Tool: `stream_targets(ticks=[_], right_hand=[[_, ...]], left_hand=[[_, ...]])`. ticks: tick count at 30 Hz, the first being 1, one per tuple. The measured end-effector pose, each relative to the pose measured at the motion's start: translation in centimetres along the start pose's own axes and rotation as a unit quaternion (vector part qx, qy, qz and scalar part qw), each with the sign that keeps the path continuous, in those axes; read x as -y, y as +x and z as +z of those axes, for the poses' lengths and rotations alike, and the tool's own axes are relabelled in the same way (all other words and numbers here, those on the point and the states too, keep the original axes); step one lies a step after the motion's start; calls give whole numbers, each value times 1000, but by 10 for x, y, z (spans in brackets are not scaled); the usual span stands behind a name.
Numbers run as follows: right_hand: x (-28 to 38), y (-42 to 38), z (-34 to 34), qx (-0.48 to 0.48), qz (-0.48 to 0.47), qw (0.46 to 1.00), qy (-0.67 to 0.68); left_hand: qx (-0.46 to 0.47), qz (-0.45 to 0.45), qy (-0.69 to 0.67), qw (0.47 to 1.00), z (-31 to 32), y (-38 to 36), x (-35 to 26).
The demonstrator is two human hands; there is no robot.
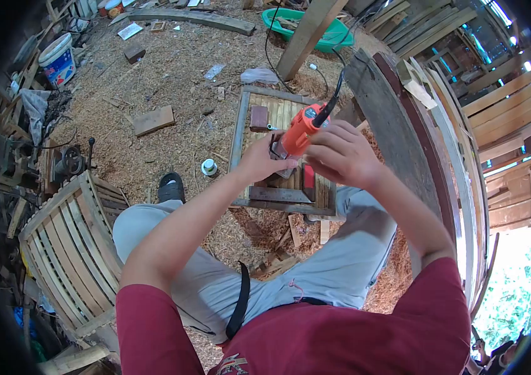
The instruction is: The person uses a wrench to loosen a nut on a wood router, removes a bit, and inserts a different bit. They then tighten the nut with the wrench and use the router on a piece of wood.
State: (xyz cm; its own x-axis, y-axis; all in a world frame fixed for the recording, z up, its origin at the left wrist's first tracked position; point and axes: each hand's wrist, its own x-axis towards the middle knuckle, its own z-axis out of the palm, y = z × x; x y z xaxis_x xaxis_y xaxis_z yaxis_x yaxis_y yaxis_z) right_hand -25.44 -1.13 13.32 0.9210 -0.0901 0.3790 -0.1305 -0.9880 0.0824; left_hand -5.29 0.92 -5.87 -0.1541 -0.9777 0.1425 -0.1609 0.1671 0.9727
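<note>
An orange trim router (298, 134) with a black cord is held tilted above a low slatted wooden table (238, 140). My left hand (264, 161) is closed around its lower end near the base, thumb in front. Against the router's right side is my right hand (343, 155), fingers curled; the fingertips and anything between them are hidden. Below the router, a try square lies on the table, its metal blade (275, 194) along the near side and its red stock (308, 177) at the right. A small reddish-brown block (258, 118) sits behind my left hand.
A wooden post (308, 44) rises behind the table, beside a green basin (334, 36). Long boards (397, 119) lean along the right. On the shavings-covered floor are a white-lidded container (209, 167) and a wood piece (153, 120). A slatted wooden piece (69, 250) stands at left.
</note>
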Motion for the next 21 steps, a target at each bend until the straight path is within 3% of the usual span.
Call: stream_targets(ticks=[2, 4, 7, 9, 11, 13, 14, 17, 20, 21], right_hand=[[-3, -42, 21, -46, 165, 984, 42], [-9, -71, 48, -72, 334, 933, 115], [-20, -77, 73, -99, 401, 884, 220], [-30, -83, 89, -45, 425, 846, 318], [-26, -67, 99, -37, 437, 778, 450], [-33, -63, 113, -37, 427, 776, 462], [-35, -62, 119, -36, 422, 775, 469], [-33, -59, 127, -61, 429, 742, 512], [-24, -53, 135, -100, 412, 764, 486], [-24, -54, 137, -103, 415, 767, 479]], left_hand=[[7, -27, -14, 1000, -1, -4, -5], [20, -42, -28, 999, -2, -5, -13], [40, -40, -58, 997, -7, -3, -10], [50, -22, -90, 994, -14, 2, 4], [67, -8, 105, 992, -31, -1, -14], [91, 57, 318, 942, -42, 2, -23], [64, 164, 318, 931, -43, 2, -22], [80, 61, 351, 931, -52, 7, -29], [-53, 131, 381, 914, -71, 23, -28], [-57, 78, 360, 928, -77, 28, -31]])
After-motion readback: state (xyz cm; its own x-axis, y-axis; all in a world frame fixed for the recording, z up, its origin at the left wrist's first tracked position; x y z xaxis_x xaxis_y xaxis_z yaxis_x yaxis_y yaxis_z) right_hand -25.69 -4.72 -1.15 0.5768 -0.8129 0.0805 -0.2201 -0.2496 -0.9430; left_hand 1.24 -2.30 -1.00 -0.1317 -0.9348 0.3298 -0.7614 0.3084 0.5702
